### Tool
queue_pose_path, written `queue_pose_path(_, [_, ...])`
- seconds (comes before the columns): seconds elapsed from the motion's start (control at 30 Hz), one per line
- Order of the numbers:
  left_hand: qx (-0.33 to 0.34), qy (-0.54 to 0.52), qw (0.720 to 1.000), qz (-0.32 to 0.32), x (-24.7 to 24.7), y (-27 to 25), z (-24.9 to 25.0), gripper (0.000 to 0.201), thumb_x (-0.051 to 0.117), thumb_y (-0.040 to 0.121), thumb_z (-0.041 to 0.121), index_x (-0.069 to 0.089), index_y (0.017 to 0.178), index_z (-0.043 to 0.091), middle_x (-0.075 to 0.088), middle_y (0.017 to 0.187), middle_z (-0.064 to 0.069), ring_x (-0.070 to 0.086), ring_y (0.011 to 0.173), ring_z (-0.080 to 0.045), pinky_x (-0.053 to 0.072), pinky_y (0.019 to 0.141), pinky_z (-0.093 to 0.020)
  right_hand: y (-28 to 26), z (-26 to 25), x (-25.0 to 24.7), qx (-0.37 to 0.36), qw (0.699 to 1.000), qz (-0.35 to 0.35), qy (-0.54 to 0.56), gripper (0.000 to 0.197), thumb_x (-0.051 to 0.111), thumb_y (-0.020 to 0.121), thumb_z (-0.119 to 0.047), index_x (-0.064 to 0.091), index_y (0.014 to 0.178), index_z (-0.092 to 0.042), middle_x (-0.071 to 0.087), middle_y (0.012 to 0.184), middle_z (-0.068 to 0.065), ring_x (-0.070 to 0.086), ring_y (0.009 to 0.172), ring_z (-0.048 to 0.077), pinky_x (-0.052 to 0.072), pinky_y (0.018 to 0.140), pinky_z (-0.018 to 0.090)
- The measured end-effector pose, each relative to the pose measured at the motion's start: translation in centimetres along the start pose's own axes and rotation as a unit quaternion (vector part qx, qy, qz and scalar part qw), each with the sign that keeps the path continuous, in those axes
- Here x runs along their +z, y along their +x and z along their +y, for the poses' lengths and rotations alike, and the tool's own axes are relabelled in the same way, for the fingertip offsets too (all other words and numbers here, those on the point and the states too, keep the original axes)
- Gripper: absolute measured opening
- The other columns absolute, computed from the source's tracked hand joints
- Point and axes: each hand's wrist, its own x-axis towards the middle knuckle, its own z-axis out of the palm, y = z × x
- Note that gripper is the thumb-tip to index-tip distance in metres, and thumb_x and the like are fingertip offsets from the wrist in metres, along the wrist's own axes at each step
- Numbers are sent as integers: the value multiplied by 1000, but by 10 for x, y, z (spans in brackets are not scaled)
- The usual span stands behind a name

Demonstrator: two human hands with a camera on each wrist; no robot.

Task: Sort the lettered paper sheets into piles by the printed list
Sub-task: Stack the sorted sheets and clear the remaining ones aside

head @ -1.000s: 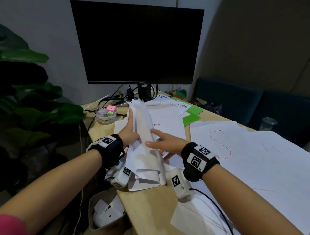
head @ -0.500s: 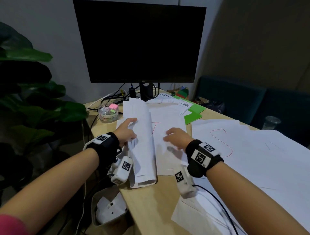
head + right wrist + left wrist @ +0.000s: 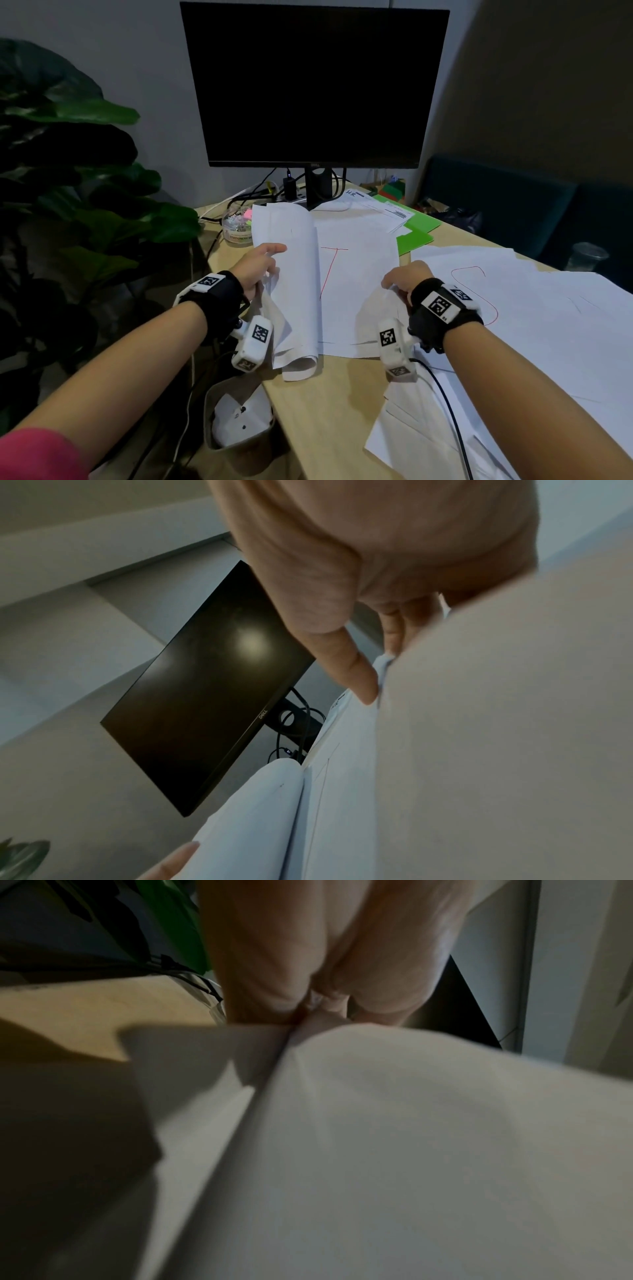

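Left hand (image 3: 256, 267) gripping curled sheaf of sheets (image 3: 294, 287) at desk's (image 3: 329, 404) near-left edge. Right hand (image 3: 406, 279) pinching near-right corner of T sheet (image 3: 356, 274), lying flat just right of sheaf.
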Motion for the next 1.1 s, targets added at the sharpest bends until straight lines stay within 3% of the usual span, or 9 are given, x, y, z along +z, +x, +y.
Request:
queue_pose_path(0.17, [5,9,1000,9,1,-2,0,53,30,82,-15,57,123,6,48,124,-3,46,103,-14,39,74,-19,-6,-5,1,-48,996,64,-44,34,75,72,-12,44,60,-8,52,49,3,54,75,24,40,53,23])
queue_pose_path(0.23, [8,8,1000,7,3,-3,1,52,30,82,-15,58,120,7,49,126,-4,41,114,-18,40,74,-18,-7,-7,3,-58,995,69,-50,32,75,74,-12,45,63,-6,53,65,8,52,75,24,38,56,24])
queue_pose_path(0.43, [9,38,999,-5,5,-2,2,52,33,83,-15,57,125,6,49,128,-1,44,111,-17,39,73,-19,-14,-10,8,-102,989,102,-40,44,66,82,-8,49,122,3,58,116,20,58,104,34,46,79,32])
queue_pose_path(0.6, [6,65,998,-3,2,3,-1,54,33,83,-14,57,125,10,48,129,-1,42,116,-18,39,86,-25,-23,-12,10,-145,980,120,-65,33,53,89,-4,47,121,3,55,122,22,54,112,37,45,85,36])
queue_pose_path(0.7, [10,70,998,-5,3,2,-1,54,34,82,-13,58,125,10,49,129,-1,43,116,-18,40,80,-23,-27,-14,10,-151,979,116,-69,28,51,91,-4,49,119,1,56,117,19,54,109,37,44,82,35])
queue_pose_path(0.8, [13,71,997,-8,3,3,-2,52,34,84,-12,58,125,9,51,130,-2,45,114,-18,40,80,-24,-30,-13,9,-165,976,112,-88,4,49,90,-3,51,87,-4,50,86,12,50,85,32,36,67,29])
queue_pose_path(0.87, [9,72,997,-18,2,5,-2,46,39,86,-9,58,122,12,52,132,-4,50,107,-20,42,85,-27,-31,-13,9,-175,973,108,-107,13,48,90,-3,49,77,-5,48,82,11,47,80,28,33,61,26])
queue_pose_path(0.97, [4,52,998,-35,2,6,-4,32,54,90,-6,58,117,11,51,134,-10,57,89,-18,46,77,-21,-35,-12,8,-184,970,106,-122,14,49,91,-7,58,102,-2,57,104,17,56,98,36,38,71,27])
queue_pose_path(1.1, [17,57,998,-32,2,7,-9,38,60,88,-7,55,124,4,45,141,-11,56,101,-20,49,81,-20,-39,-15,9,-182,969,105,-130,22,51,90,-8,61,110,-4,60,115,18,57,106,37,42,78,30])
